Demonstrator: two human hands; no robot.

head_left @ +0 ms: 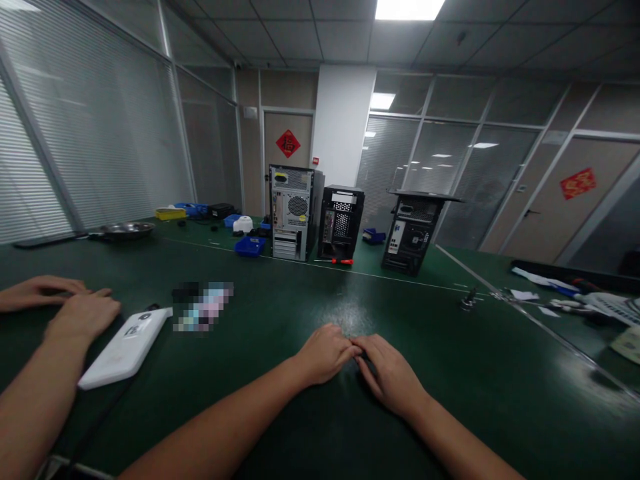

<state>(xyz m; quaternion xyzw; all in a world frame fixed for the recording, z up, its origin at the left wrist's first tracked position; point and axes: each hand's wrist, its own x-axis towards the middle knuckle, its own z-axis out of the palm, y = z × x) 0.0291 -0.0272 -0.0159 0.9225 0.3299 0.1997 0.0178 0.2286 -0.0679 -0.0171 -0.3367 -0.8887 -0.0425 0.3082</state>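
Observation:
My left hand [327,353] rests on the green tabletop [280,300], its fingers curled in and closed. My right hand [393,373] lies beside it with its fingers bent and pressed together. The two hands touch at their fingertips, and nothing shows between them. Both palms face down, out of sight. Ahead of them stands a tall computer case [293,213] with its back panel towards me. A smaller black computer case [341,223] is at its right, with a red-handled screwdriver [343,261] lying in front. Farther right, a third computer case [410,233] bears a flat dark panel [427,195].
At left, another person's hands [83,313] rest by a white power bank-like block [127,347] and a pixelated item [205,307]. Blue bins [250,247] and a metal bowl [127,230] stand farther back. A small dark metal part [469,300] and scattered tools lie right.

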